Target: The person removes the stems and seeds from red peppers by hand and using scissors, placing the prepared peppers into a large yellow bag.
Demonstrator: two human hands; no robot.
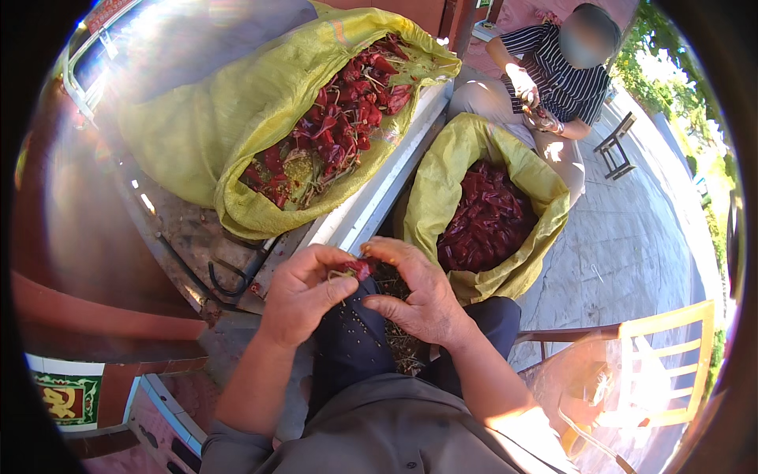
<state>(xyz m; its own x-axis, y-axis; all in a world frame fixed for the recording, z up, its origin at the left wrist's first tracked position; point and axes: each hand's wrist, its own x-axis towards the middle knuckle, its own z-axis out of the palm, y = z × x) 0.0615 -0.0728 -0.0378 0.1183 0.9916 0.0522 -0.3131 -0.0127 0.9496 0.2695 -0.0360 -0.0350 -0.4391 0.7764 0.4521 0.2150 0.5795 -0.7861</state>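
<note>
Between the thumb and fingers of my left hand (308, 290) is a dried red pepper (359, 269), its pale stem towards the palm. My right hand (417, 287) is curved around the pepper's far end, thumb and fingers apart; whether its fingertips touch the pepper is hard to tell. Yellow bits cling to those fingertips. Ahead to the left, a large yellow woven sack (254, 216) lies on its side, its mouth showing whole red peppers (337, 130) with stems and loose seeds. An upright yellow sack (429, 189) to the right holds dark red pepper pieces (488, 219).
A person (551, 77) in a striped shirt sits beyond the upright sack, handling something small. A metal-edged cart bed (367, 213) supports the large sack. One wooden chair (663, 361) stands at right, a small stool (617, 148) farther off. Seeds dot my trouser leg (355, 326).
</note>
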